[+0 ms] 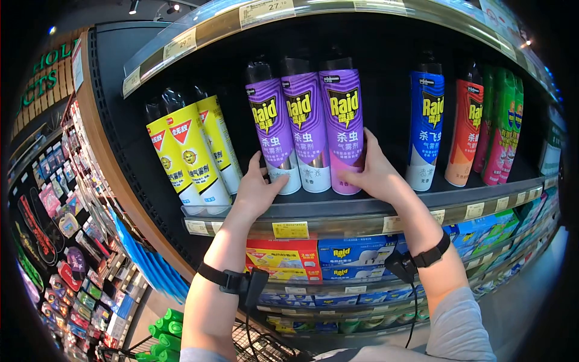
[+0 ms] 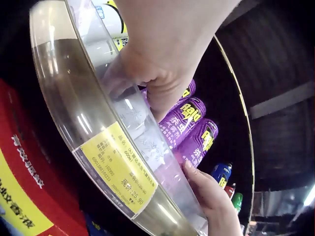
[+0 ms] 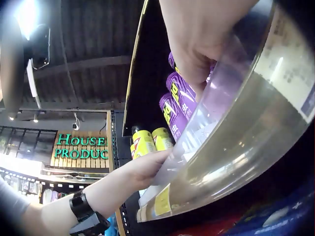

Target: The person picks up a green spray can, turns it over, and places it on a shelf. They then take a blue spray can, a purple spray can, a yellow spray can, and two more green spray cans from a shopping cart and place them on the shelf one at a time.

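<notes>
Three purple Raid insecticide spray cans stand side by side on a shelf [image 1: 386,208] in the head view. My left hand [image 1: 256,188] holds the left can [image 1: 265,111] low down, thumb across its front and fingers at its outer side. At the other end, my right hand [image 1: 378,172] grips the pink-based right can [image 1: 342,114] with the thumb in front and fingers along its side. Between them is the middle can [image 1: 306,114], with a white base. A clear shelf lip [image 2: 142,132] passes before the can bases in the left wrist view.
Yellow spray cans [image 1: 188,160] stand to the left. On the right are a blue Raid can [image 1: 426,130], a red can [image 1: 465,133] and green-pink cans [image 1: 505,130]. Boxed products [image 1: 356,256] fill the shelf below. An upper shelf edge [image 1: 208,36] overhangs the cans.
</notes>
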`<move>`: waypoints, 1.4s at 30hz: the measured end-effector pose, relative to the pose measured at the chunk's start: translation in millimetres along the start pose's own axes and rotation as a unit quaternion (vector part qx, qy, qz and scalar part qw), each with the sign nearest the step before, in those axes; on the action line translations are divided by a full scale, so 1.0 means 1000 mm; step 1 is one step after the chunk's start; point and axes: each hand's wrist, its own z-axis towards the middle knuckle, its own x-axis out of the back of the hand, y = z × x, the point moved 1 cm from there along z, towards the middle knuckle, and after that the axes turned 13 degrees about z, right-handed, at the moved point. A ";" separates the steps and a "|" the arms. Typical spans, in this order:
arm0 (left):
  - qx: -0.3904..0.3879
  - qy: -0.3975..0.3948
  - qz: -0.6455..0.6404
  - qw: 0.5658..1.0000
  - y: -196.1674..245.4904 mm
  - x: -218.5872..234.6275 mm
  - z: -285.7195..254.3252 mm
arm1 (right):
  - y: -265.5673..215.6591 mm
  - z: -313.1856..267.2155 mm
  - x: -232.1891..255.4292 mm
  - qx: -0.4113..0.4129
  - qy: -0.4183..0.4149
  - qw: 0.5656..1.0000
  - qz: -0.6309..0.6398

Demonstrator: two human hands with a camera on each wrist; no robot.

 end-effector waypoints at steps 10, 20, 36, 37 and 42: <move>-0.005 -0.010 0.112 0.994 0.006 0.002 -0.006 | 0.003 0.003 0.002 -0.100 -0.022 0.995 -0.009; -0.006 -0.012 0.090 0.996 0.007 0.002 -0.007 | 0.014 0.007 0.003 -0.136 0.003 0.987 0.086; 0.005 -0.015 0.065 0.998 0.011 0.002 -0.008 | 0.016 0.007 0.004 -0.089 -0.035 0.993 0.073; 0.009 -0.014 0.073 0.997 0.012 0.003 -0.008 | 0.012 0.006 0.005 -0.105 -0.033 0.992 0.059; 0.022 -0.009 0.080 0.997 0.008 0.000 -0.008 | 0.008 0.003 0.005 -0.107 -0.013 0.992 0.062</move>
